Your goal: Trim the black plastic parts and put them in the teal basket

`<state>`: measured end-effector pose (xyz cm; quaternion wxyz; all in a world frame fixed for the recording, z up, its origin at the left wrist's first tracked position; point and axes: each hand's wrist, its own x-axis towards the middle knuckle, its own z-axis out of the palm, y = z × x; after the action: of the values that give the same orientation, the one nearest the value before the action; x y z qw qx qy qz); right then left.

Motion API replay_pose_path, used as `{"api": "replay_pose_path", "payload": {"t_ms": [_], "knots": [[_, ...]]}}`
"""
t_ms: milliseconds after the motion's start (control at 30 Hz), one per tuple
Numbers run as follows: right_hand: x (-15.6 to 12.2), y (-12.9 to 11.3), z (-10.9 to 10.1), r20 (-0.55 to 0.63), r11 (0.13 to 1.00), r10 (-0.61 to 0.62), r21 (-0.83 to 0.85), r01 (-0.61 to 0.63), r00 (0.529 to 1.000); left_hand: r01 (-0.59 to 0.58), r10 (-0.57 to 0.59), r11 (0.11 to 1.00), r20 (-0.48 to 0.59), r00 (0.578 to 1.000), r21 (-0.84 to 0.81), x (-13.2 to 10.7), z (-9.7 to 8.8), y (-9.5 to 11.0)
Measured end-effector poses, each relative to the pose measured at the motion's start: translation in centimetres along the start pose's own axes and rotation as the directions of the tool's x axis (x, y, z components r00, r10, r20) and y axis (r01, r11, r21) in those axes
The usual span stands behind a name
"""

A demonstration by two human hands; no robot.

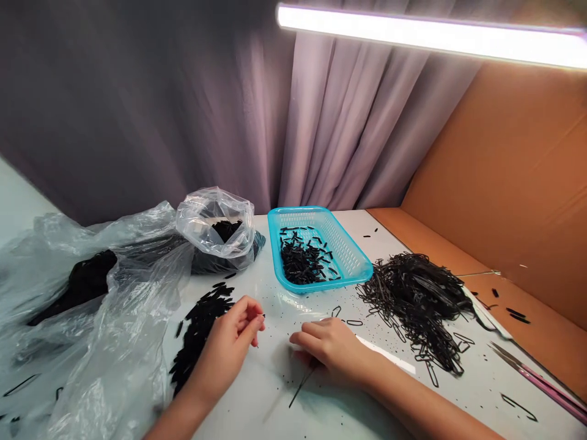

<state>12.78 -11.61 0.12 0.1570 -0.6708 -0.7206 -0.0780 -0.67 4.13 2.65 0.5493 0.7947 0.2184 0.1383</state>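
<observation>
My left hand (229,342) hovers over the white table with fingers curled in a pinch, holding a tiny black piece at its fingertips. It is beside a spread of small black strips (199,327). My right hand (330,351) rests on the table, fingers curled down, with a thin black wire loop (302,382) sticking out from under it toward me. A turquoise plastic basket (348,244) with several black pieces stands just beyond both hands. A tangled heap of black wire loops (417,296) lies to the right.
Clear plastic bags (215,226) with black parts lie at the left and back left. Tweezers (536,373) lie at the right near a cardboard wall (504,183). A grey curtain hangs behind, under a lit tube lamp (431,36).
</observation>
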Motion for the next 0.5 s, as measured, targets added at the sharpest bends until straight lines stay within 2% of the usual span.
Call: {"api": "replay_pose_path", "payload": {"t_ms": [67, 100, 167, 233, 300, 367, 500], "knots": [[0.7, 1.1, -2.2, -0.009, 0.992, 0.111, -0.055, -0.112, 0.994, -0.006, 0.001, 0.994, -0.048, 0.999, -0.111, 0.3, 2.0, -0.7], [1.3, 2.2, -3.5, -0.042, 0.971, 0.216, -0.097, -0.219, 0.975, 0.003, -0.009, 0.992, -0.050, 0.999, -0.125, 0.4, 2.8, -1.0], [3.2, 5.0, -6.0, -0.090, 0.924, 0.340, -0.152, -0.351, 0.936, 0.010, -0.017, 0.993, -0.057, 0.998, -0.120, 0.5, 4.2, -1.3], [5.5, 8.3, -7.6, -0.070, 0.887, 0.409, -0.203, -0.414, 0.910, 0.013, -0.020, 0.995, -0.078, 0.997, -0.097, 0.6, 4.8, -1.4], [7.7, 11.2, -7.7, 0.049, 0.895, 0.404, -0.229, -0.384, 0.913, 0.015, -0.023, 0.997, -0.102, 0.995, -0.079, 0.6, 4.9, -1.5], [9.2, 13.1, -6.8, 0.167, 0.904, 0.393, -0.250, -0.347, 0.904, 0.016, -0.024, 0.998, -0.114, 0.993, -0.068, 0.6, 4.8, -1.6], [10.3, 14.1, -4.3, 0.282, 0.893, 0.423, -0.290, -0.343, 0.861, 0.019, -0.025, 0.998, -0.116, 0.993, -0.052, 0.7, 4.5, -1.6]]}}
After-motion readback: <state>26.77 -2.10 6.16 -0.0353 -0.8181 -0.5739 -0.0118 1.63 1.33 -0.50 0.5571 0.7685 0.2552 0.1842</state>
